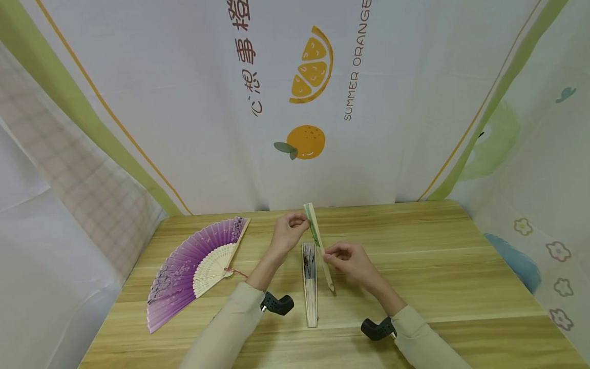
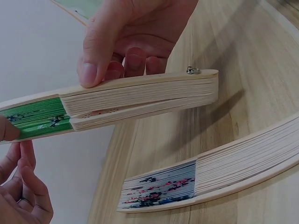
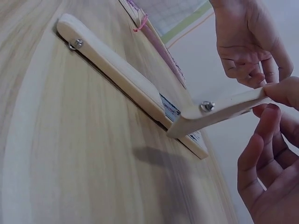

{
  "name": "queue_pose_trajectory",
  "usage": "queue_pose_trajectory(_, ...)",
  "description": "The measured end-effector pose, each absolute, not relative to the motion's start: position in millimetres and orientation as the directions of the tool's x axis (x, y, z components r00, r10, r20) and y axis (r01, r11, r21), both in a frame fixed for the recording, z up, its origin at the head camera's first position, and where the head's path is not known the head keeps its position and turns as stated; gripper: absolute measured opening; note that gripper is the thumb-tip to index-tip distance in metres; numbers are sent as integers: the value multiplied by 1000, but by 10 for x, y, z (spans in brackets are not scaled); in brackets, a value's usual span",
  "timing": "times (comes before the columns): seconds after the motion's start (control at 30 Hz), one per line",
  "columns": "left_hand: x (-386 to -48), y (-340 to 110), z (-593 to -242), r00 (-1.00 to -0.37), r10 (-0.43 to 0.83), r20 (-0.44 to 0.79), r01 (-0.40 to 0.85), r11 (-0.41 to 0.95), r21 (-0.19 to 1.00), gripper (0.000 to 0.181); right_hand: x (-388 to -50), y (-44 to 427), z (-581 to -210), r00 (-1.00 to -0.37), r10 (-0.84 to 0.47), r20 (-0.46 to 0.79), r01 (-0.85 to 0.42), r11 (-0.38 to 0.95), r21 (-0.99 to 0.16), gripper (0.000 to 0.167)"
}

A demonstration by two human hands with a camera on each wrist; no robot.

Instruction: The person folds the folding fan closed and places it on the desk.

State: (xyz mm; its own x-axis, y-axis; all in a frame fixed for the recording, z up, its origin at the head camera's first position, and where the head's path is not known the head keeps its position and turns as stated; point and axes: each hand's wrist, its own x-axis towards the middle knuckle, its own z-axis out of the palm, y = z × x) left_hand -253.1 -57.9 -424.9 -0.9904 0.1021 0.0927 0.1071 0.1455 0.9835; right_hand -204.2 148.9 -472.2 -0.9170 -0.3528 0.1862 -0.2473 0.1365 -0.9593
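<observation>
Wooden desk [image 1: 428, 261]; folded green fan [image 1: 317, 240] held above it, long axis far edge to near edge. Left hand [image 1: 288, 234] pinches green end [image 2: 39, 122]; right hand [image 1: 352, 262], closer to near edge, grips ribs [image 2: 140, 91].

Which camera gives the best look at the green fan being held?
The left wrist view: the green fan is close there, showing green folds, pale ribs and metal rivet, though one end is cut off. The head view shows it end to end but small; the right wrist view shows mainly its pale riveted end.
</observation>
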Motion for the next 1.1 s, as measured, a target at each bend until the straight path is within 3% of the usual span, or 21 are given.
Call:
queue_pose_trajectory(0.27,-2553,-578,-4253,-991,102,87,101,141,985,19,-2050,1466,-4716,-930,-327,169,-238,184,-954,18)
queue_pose_trajectory(0.67,-2500,-563,-4222,-991,110,82,97,140,985,16,-2100,1506,-4765,-917,-396,52,-117,141,-983,39)
queue_pose_trajectory(1.1,-2444,-561,-4136,-974,228,6,34,120,992,27,-2122,1495,-4767,-898,-438,33,-103,136,-985,29)
